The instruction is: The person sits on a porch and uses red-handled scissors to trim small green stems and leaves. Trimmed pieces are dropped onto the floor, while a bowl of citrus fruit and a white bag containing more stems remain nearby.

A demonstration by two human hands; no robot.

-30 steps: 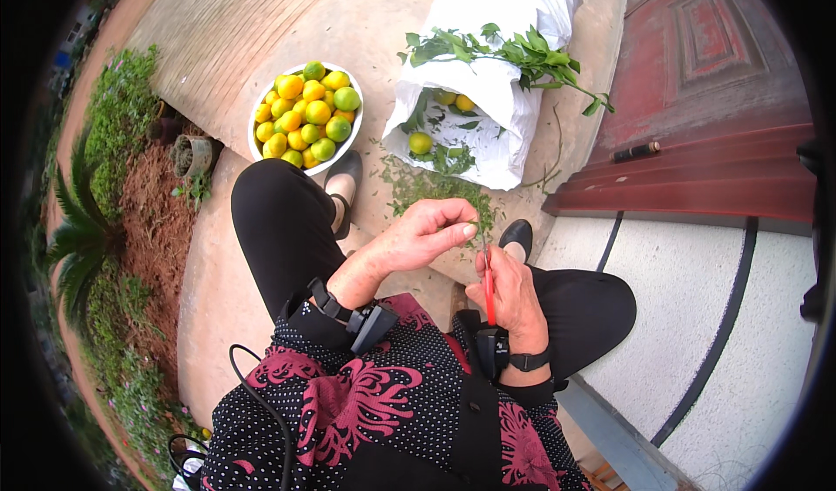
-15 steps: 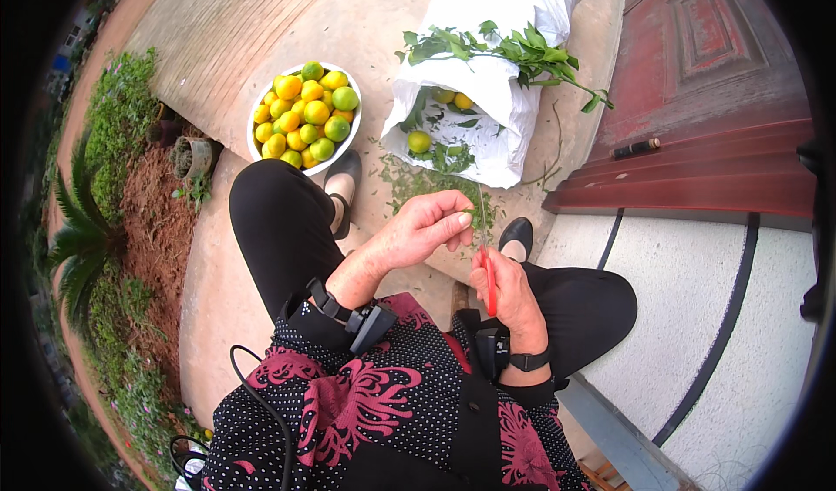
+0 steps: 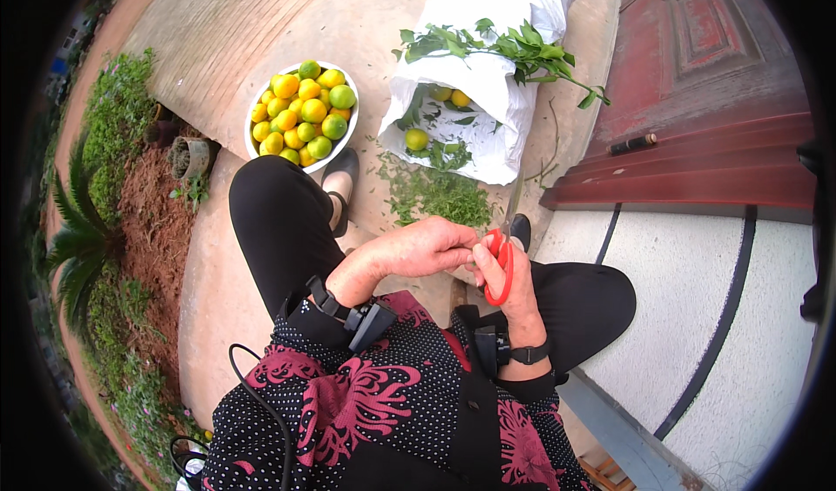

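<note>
Outdoors, pale concrete paving [image 3: 370, 20] meets a worn red panelled door [image 3: 688, 73] and bears an open white sack [image 3: 488, 3] and a white bowl [image 3: 248, 134] of citrus. The left hand [image 3: 427, 245] has bent fingers meeting the right's, any contents impossible to tell; the right hand [image 3: 519, 297] grips red-handled scissors [image 3: 509, 264] near the right thigh, their long axis pointing away and slightly right, where earlier it leaned slightly left.

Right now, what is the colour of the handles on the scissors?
The scissor handles are red; the head view shows them best.
</note>
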